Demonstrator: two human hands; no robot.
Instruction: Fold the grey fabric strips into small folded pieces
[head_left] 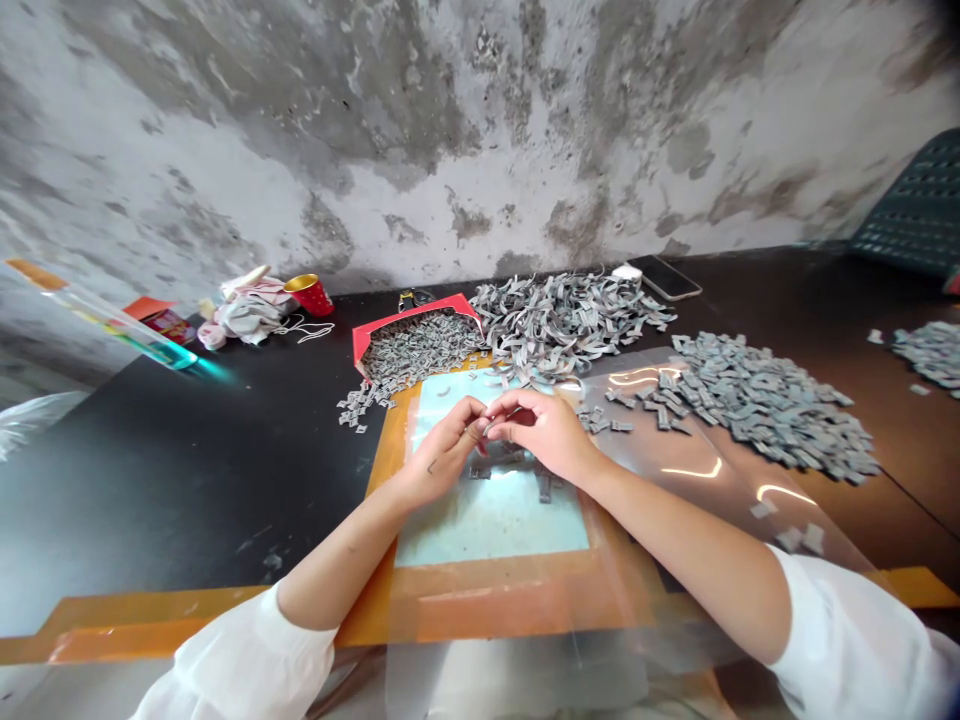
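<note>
At frame centre, I see the left hand [444, 450] and right hand [551, 430] pinching a small grey piece [488, 428] over a smooth pale-blue sheet [487, 525]; curling grey strips [566, 325] heap just above.

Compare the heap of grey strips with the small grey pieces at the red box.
The heap of grey strips is made of long, curling lengths, while the small grey pieces are short and compact. The heap lies loose outside the red box; most of the small pieces sit inside it, some spilling out in front. Both are grey and jumbled in many layers.
</note>
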